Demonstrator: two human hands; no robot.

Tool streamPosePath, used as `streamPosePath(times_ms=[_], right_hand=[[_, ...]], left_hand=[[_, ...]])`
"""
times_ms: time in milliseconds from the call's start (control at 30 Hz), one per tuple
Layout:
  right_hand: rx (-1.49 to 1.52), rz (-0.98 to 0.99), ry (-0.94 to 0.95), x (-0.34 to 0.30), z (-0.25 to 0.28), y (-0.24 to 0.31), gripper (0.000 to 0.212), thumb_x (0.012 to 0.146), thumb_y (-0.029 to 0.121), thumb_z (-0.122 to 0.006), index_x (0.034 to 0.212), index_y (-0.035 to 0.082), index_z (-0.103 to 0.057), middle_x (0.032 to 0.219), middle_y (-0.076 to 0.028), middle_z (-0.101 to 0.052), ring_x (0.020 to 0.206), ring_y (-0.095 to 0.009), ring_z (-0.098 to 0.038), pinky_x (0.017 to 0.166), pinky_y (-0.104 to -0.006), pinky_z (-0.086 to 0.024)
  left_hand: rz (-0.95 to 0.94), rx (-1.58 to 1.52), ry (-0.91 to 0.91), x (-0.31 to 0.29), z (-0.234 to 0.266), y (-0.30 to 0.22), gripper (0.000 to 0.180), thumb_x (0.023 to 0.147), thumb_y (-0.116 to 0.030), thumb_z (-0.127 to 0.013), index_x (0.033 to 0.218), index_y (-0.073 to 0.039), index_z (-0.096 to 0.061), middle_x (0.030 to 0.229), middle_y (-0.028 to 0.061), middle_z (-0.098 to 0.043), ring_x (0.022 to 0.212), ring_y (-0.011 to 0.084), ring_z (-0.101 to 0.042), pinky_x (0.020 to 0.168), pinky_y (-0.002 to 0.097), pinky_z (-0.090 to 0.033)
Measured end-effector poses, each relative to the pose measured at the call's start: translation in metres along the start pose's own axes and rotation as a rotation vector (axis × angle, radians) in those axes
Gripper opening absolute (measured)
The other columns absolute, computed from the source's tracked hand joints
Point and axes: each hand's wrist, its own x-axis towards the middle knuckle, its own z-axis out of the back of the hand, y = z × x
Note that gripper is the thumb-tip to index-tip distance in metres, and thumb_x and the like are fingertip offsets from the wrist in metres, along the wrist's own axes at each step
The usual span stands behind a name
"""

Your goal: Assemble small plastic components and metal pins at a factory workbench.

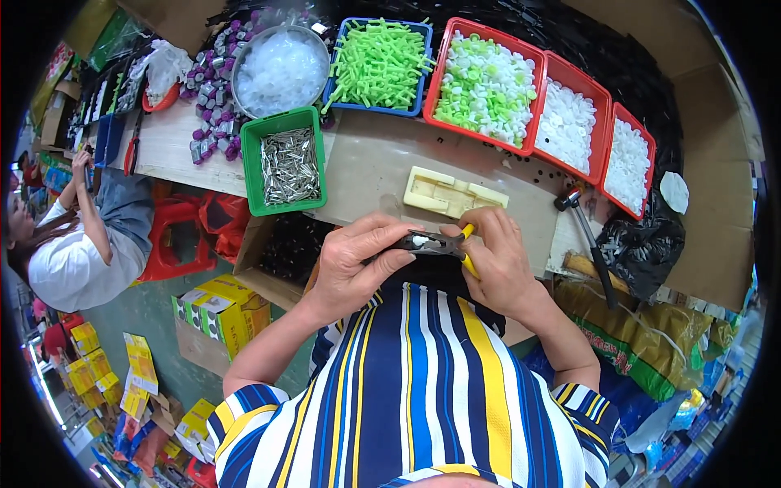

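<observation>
My left hand [358, 264] pinches a small black part between thumb and fingers, with a white piece [420, 241] showing at its end. My right hand [498, 260] is closed round a pair of yellow-handled pliers [469, 265]. The dark jaws of the pliers reach the black part and white piece; whether they grip either is too small to tell. Both hands are close together in front of my striped shirt, at the table's near edge. Just beyond them lies a cream-coloured block with recesses [455, 195].
Along the table stand a green bin of metal pins [250, 167], a metal bowl [236, 77], a blue bin of green parts [421, 93] and red bins [530, 145]. A hammer [594, 244] lies right. A co-worker [89, 252] sits left. A cardboard box [260, 260] stands below the table.
</observation>
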Motion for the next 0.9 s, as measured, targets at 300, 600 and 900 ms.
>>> streamPosePath(times_ms=[300, 600, 900], right_hand=[[0.089, -0.018, -0.037, 0.001, 0.013, -0.008, 0.029, 0.069, 0.002, -0.067, 0.097, -0.001, -0.061, 0.106, -0.016, -0.053, 0.107, -0.034, -0.052, 0.091, -0.0472, -0.04], [0.032, 0.093, -0.057, -0.01, 0.002, -0.013, 0.024, 0.055, -0.004, -0.066, 0.072, -0.001, -0.049, 0.087, -0.018, -0.05, 0.077, -0.034, -0.054, 0.068, -0.0409, -0.046], [-0.046, 0.228, -0.092, -0.01, 0.012, -0.026, 0.016, 0.055, 0.004, -0.064, 0.061, 0.001, -0.05, 0.077, -0.011, -0.044, 0.068, -0.027, -0.049, 0.057, -0.0367, -0.042]], left_hand=[[-0.002, 0.029, -0.046, 0.013, -0.002, -0.005, 0.029, 0.081, -0.001, -0.07, 0.11, 0.003, -0.069, 0.082, 0.0108, -0.067, 0.073, 0.0176, -0.062, 0.067, 0.0263, -0.046], [-0.005, 0.057, 0.069, 0.012, 0.001, -0.003, 0.027, 0.081, -0.001, -0.07, 0.108, 0.003, -0.069, 0.085, 0.0101, -0.068, 0.072, 0.0163, -0.06, 0.067, 0.0263, -0.045], [0.614, -0.529, 0.31, 0.019, 0.013, 0.0, 0.027, 0.085, -0.008, -0.071, 0.108, 0.007, -0.07, 0.092, 0.0096, -0.07, 0.074, 0.0129, -0.062, 0.068, 0.0245, -0.049]])
